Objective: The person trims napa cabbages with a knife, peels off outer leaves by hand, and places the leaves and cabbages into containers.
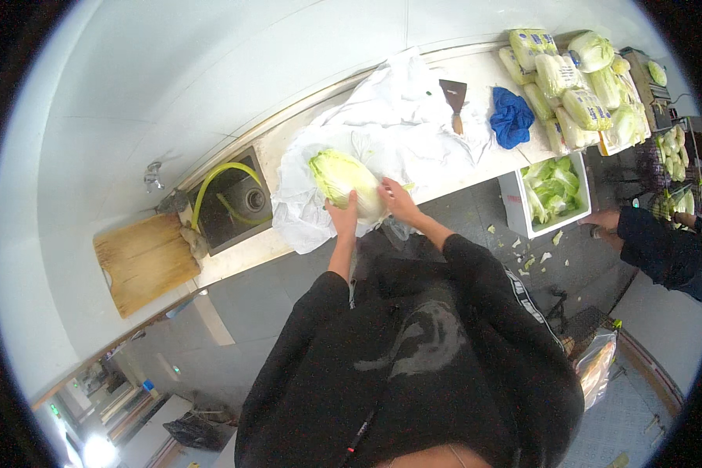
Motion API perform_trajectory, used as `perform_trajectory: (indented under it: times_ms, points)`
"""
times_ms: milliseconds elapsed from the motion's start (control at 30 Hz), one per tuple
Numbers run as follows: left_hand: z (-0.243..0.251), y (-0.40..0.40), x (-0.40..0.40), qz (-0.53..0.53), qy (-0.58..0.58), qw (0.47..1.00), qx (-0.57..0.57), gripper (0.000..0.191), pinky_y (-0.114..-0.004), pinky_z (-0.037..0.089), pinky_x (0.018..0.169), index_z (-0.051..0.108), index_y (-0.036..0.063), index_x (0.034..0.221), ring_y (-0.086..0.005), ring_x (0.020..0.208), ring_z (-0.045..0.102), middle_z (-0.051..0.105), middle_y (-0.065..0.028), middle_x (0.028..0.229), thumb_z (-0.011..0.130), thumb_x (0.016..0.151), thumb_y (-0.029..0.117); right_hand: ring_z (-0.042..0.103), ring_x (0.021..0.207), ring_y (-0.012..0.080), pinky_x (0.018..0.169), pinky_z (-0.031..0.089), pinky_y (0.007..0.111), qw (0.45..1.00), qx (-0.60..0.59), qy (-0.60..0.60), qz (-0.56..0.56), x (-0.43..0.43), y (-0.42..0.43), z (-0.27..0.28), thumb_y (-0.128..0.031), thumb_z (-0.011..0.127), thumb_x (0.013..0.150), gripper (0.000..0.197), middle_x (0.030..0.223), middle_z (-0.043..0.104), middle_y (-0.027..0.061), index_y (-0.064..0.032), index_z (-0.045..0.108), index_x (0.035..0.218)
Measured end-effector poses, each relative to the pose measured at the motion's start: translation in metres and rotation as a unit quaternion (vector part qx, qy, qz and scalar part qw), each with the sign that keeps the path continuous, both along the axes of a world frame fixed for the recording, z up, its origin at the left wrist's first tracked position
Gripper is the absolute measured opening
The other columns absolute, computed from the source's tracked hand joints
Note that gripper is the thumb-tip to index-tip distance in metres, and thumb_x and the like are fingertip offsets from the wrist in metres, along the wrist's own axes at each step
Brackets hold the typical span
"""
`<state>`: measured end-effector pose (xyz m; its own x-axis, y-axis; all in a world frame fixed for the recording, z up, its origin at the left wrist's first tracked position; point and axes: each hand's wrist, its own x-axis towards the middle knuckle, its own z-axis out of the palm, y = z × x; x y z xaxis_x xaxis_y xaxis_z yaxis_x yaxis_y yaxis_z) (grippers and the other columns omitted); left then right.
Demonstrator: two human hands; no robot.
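Observation:
A pale green napa cabbage (pixel 351 175) lies on its side over white plastic sheeting (pixel 310 216) on the counter. My left hand (pixel 343 217) grips its near side, thumb up along the leaves. At the whitish right end, my right hand (pixel 399 202) has its fingers curled against the cabbage and is slightly blurred. A small green leaf bit shows just beyond those fingers. Farther back on the sheeting rests a wide, dark-bladed tool (pixel 453 96) with a wooden handle, a cleaver or scraper.
Right of the sheeting are a blue cloth (pixel 511 118) and stacked wrapped cabbages (pixel 561 76). Below stands a white foam box (pixel 518 205) of loose leaves, with scraps (pixel 529 262) on the floor. Left are a sink (pixel 228 199) with a yellow-green hose and a wooden board (pixel 149 263). Another person (pixel 655 251) is at right.

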<state>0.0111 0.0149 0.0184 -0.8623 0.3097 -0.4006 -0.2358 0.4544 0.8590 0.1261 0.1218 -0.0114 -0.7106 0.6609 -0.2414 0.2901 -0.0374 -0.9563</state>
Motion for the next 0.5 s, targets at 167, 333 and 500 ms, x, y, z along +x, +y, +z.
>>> perform_trajectory:
  times_ms: [167, 333, 500]
  points:
    - [0.001, -0.012, -0.009, 0.001, -0.026, 0.999, 0.031, 0.094, -0.034, 0.034, 0.097, 0.01, -0.0089, 0.135, -0.0272, 0.116, 0.04, 0.036, -0.0219, 0.13, 0.069, 0.076, 0.037, 0.04, 0.109, 0.0436, 0.096, 0.032, 0.045, 0.99, 0.091, -0.084, -0.073, -0.04, -0.048, 0.019, -0.03, 0.043, 0.09, 0.052, 0.12, 0.043, 0.029, 0.008, 0.036, 0.124]
    - [0.023, -0.033, -0.009, 0.101, 0.012, 0.995, 0.018, 0.09, -0.034, 0.035, 0.096, 0.016, -0.0078, 0.133, -0.026, 0.115, 0.041, 0.037, -0.0205, 0.128, 0.07, 0.075, 0.034, 0.044, 0.106, 0.0376, 0.093, 0.035, 0.041, 0.983, 0.158, -0.02, 0.092, -0.029, -0.066, 0.066, -0.023, 0.052, 0.086, 0.047, 0.119, 0.041, 0.0255, 0.0057, 0.039, 0.121]
    - [0.015, -0.081, -0.035, 0.058, -0.121, 0.991, 0.01, 0.082, -0.036, 0.038, 0.094, 0.02, 0.0001, 0.134, -0.0245, 0.115, 0.042, 0.037, -0.0141, 0.13, 0.07, 0.076, 0.031, 0.048, 0.106, 0.0287, 0.092, 0.038, 0.036, 0.996, -0.011, -0.065, 0.06, -0.045, -0.076, 0.025, -0.028, 0.061, 0.082, 0.058, 0.116, 0.046, 0.0218, 0.0035, 0.038, 0.125]
